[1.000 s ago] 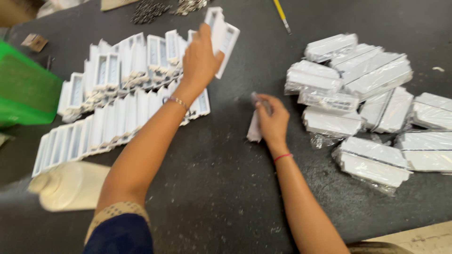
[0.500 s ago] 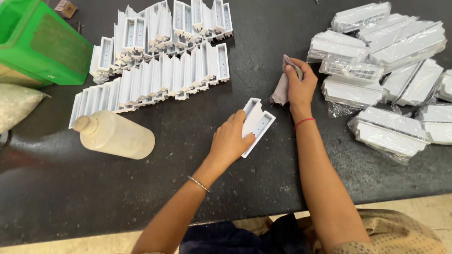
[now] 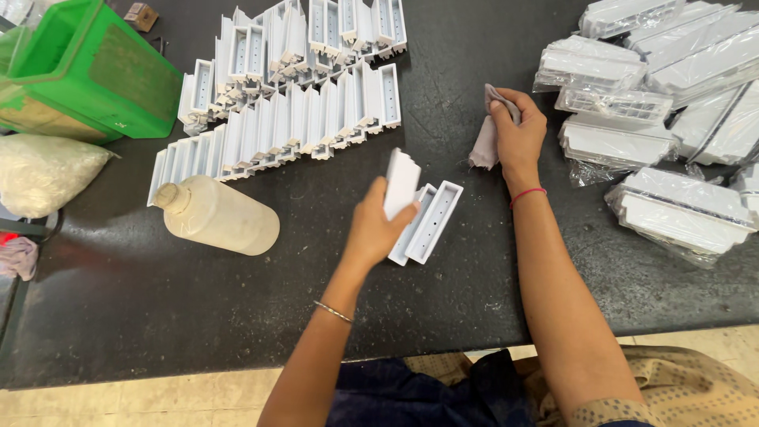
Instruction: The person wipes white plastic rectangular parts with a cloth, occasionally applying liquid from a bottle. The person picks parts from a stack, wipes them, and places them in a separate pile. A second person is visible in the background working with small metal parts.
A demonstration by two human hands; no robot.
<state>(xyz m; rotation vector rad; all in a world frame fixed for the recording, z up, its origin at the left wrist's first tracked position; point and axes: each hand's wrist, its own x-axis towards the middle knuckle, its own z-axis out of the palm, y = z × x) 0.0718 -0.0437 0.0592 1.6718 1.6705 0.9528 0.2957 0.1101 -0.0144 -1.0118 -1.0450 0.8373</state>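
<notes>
- Left hand point(image 3: 375, 229) is closed round one white plastic housing point(image 3: 402, 183), thumb on its front face, fingers behind, holding it upright just above the bench point(image 3: 198, 316) at mid-frame.
- Right hand point(image 3: 518, 130) is bunched round a small grey cloth point(image 3: 484, 142), right of centre, upper half of the frame; the cloth hangs from the fist and appears to touch the bench.
- Two more housings point(image 3: 431, 221) lie open side up, side by side, just right of the left hand and partly under the held piece.
- Handling, as a judgement: the housing looks light, stiff and thin-walled, with smooth, likely slippery faces; the long side walls near the middle look like the safest hold, since a pinch at one end could let it twist. The cloth is soft and limp.
- Rows of like housings point(image 3: 285, 126) stand on edge, upper left of centre.
- Bagged white parts point(image 3: 680, 213) are piled at the right edge.
- Pale plastic bottle point(image 3: 217, 215) lies on its side, left of the left hand.
- Green crate point(image 3: 87, 71) sits upper left, with a filled clear bag point(image 3: 43, 174) below it.
</notes>
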